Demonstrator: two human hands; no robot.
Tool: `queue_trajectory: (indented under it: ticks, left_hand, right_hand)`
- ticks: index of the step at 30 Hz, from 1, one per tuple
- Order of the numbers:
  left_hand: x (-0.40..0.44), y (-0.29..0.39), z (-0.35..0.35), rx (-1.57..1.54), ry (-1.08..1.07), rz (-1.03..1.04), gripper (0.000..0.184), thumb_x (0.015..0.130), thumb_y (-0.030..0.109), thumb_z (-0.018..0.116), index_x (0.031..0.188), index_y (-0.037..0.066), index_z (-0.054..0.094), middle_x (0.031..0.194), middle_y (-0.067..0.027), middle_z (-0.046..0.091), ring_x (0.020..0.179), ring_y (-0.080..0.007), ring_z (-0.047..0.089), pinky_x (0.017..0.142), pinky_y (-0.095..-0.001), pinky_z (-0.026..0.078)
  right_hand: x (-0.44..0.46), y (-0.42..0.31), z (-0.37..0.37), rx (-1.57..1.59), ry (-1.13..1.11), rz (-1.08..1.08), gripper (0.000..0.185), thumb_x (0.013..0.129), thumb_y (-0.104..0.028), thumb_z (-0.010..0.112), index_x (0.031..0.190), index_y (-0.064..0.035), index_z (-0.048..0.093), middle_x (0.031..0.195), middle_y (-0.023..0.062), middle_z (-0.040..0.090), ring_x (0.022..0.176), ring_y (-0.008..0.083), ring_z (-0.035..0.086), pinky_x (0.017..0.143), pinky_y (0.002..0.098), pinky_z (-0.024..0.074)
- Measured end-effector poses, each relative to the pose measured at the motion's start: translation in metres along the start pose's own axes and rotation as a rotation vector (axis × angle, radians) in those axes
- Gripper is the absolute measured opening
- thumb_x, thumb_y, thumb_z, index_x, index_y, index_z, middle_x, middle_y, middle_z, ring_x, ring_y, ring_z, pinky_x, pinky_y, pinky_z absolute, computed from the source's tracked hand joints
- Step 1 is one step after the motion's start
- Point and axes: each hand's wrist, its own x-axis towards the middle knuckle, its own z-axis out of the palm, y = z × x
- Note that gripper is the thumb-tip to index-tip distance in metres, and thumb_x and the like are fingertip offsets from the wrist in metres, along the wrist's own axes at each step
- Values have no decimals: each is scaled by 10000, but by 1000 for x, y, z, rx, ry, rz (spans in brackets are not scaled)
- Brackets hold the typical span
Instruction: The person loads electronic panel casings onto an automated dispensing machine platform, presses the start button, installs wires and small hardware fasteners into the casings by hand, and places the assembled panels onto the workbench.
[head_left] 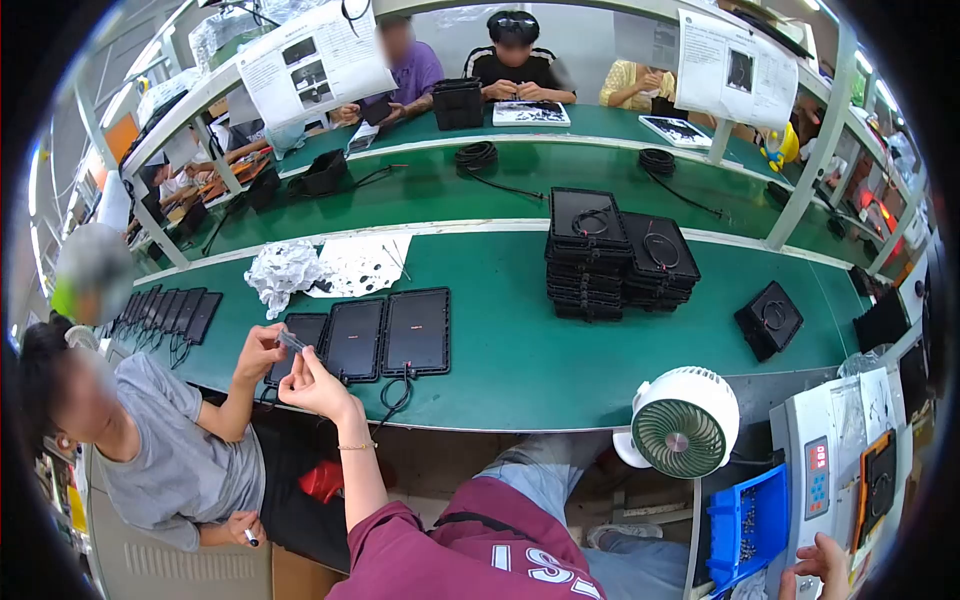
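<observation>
In the head view, my left hand point(318, 388) pinches one end of a small, see-through piece point(292, 342) near the black flat panels point(354, 338), and a co-worker's hand point(260, 351) is at its other end. It looks light and a bit stiff, so gently holding its ends seems best. My right hand point(825, 568), fingers apart, is near the blue bin point(724, 548).

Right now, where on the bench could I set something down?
The green bench is bare between the three flat panels and stacked cases, and behind the single case. The left is crowded: a row of panels, crumpled white material, and the wearer's left hand.
</observation>
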Motion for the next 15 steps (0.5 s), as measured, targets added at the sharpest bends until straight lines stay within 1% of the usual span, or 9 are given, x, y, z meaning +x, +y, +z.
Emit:
queue_trajectory:
  ticks: [3,6,8,9,10,11,12,14,15]
  left_hand:
    - [4,-20,1,-97,72,101,504,827,295,777,998,40,378,970,-261,567,866,-349,619,813,-394,524]
    - [0,9,2,325,63,187,424,872,245,731,984,43,376,887,-201,552,801,-309,593,754,-397,509]
    - [19,14,-10,450,103,306,420,879,255,724,981,42,377,883,-189,543,785,-298,580,735,-397,501]
    - [31,13,-17,494,136,362,417,882,260,720,980,42,378,881,-183,539,777,-293,573,726,-397,497]
    - [42,9,-23,532,172,402,415,885,266,716,979,42,379,879,-177,534,769,-287,566,716,-397,493]
    - [53,4,-25,488,106,372,415,885,266,716,979,42,379,879,-177,534,769,-287,566,716,-397,493]
    - [60,-2,-26,409,43,349,419,887,269,713,998,41,378,895,-172,529,782,-282,560,731,-395,486]
    - [59,-7,-21,252,-82,295,429,892,275,706,1035,40,377,926,-161,517,807,-272,546,761,-391,474]
    - [45,-9,-14,171,-146,264,434,894,278,702,1054,40,376,941,-156,512,820,-267,539,775,-389,467]
  right_hand:
    - [2,-5,-3,-19,-10,-6,460,793,35,707,1237,15,588,916,122,694,788,193,658,765,295,503]
    - [-3,2,8,65,81,7,459,788,29,712,1232,10,599,859,113,703,797,204,669,771,316,506]
    - [-4,5,4,53,59,4,464,796,17,713,1246,-27,605,902,107,712,798,222,676,773,323,507]
    - [-13,12,10,174,30,108,523,675,12,655,1194,5,590,993,132,673,890,207,661,844,305,490]
    - [-18,19,8,142,32,90,497,692,-52,738,1169,3,610,989,138,678,910,214,679,792,293,520]
    - [-10,9,21,107,267,86,437,585,50,766,1009,-3,676,774,93,683,707,221,681,637,304,525]
    - [-13,17,18,130,246,66,451,609,42,763,1046,-11,665,826,109,688,749,223,685,666,290,526]
    - [-15,28,11,107,300,54,424,648,53,731,1060,-19,663,857,97,695,781,216,688,710,297,524]
    - [-17,36,8,107,342,97,380,698,55,701,1069,-16,658,872,91,691,787,202,678,719,300,517]
